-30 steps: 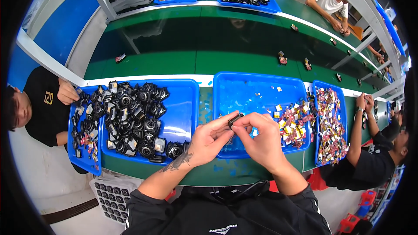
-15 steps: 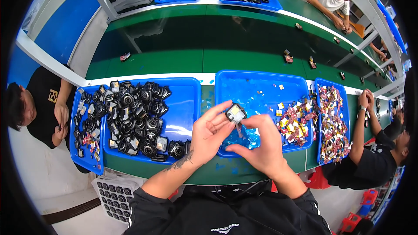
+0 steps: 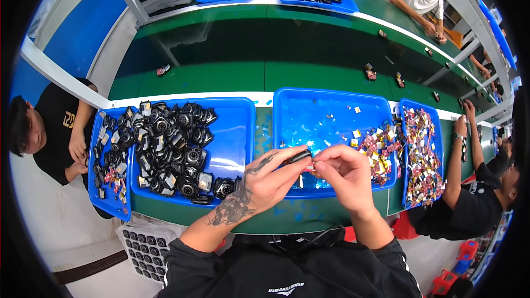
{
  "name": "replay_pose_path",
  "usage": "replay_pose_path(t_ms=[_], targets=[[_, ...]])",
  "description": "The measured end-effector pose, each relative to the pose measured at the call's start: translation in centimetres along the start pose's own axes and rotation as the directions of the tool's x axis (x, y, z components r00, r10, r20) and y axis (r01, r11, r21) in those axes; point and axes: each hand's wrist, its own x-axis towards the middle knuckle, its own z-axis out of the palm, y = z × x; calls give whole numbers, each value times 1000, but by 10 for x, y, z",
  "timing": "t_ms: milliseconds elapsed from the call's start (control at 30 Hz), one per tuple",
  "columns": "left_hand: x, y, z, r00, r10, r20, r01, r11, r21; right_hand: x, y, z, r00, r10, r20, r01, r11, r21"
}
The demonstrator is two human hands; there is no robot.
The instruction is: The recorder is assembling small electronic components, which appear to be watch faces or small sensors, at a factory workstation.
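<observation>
My left hand (image 3: 267,183) is closed around a black smartwatch case (image 3: 299,157), turned edge-on, above the near side of a blue tray (image 3: 331,97). At the case's right end, my right hand (image 3: 349,181) has thumb and forefinger together on a small reddish part (image 3: 310,167). Whether this part is joined to the case is hidden by my fingers. Scraps of blue film lie in the tray below, and a heap of small red, yellow and white components (image 3: 378,157) fills its right side.
To the left, a blue tray (image 3: 234,110) holds many black watch cases (image 3: 171,146). Another blue tray of components (image 3: 422,157) stands at the right. Beyond runs a green conveyor belt (image 3: 221,80) carrying scattered small parts. Co-workers sit on both sides and across.
My left hand has turned the case from face-up to edge-on. My right thumb and forefinger have closed on the small part. Pieces on the belt have shifted slightly right.
</observation>
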Motion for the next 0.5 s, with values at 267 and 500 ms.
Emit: replay_pose_path(t_ms=[267,500], targets=[[-18,-11,8,674,-533,512,705,256,-662,-6,0,1,999,-34,3,34,975,-220],[-16,-4,10,711,-568,414,679,403,-614,-5,8,7,986,-151,-72,122,944,-307]])
